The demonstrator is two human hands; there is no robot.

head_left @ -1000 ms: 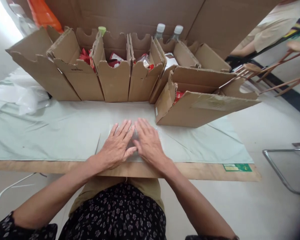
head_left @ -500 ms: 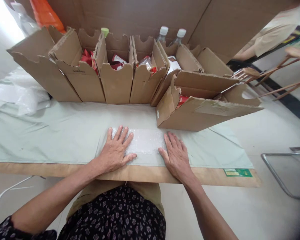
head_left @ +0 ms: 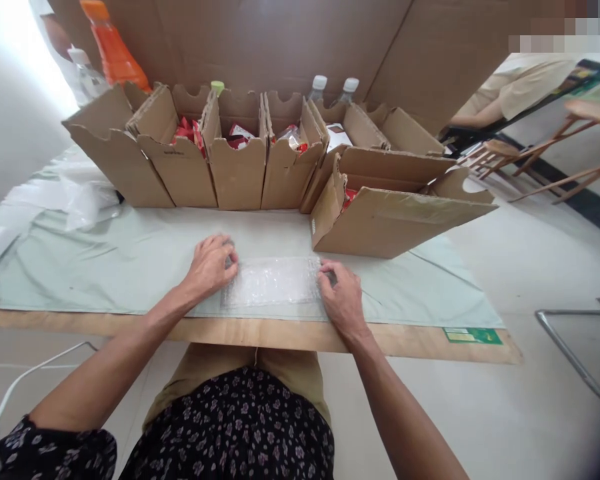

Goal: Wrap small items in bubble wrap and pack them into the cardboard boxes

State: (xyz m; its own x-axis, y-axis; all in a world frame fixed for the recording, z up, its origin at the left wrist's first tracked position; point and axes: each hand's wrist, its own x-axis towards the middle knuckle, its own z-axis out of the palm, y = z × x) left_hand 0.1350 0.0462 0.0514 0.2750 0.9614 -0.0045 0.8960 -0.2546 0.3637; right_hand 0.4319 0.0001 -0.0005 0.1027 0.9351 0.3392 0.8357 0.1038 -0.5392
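A clear bubble-wrap sheet (head_left: 273, 281) lies flat on the pale green cloth (head_left: 105, 260) near the table's front edge. My left hand (head_left: 210, 265) has curled fingers pinching the sheet's far left corner. My right hand (head_left: 341, 298) has curled fingers gripping the sheet's far right corner. Both hands sit at opposite ends of the sheet.
A row of open cardboard boxes (head_left: 235, 157) with red packets stands behind the sheet. A larger tilted box (head_left: 395, 213) is at the right. Bottles (head_left: 113, 50) stand at the back. Crumpled clear plastic (head_left: 75, 197) lies left. Another person (head_left: 515, 87) sits far right.
My hands first slid apart over the sheet, flat. Now both have curled their fingers onto its far corners, left and right.
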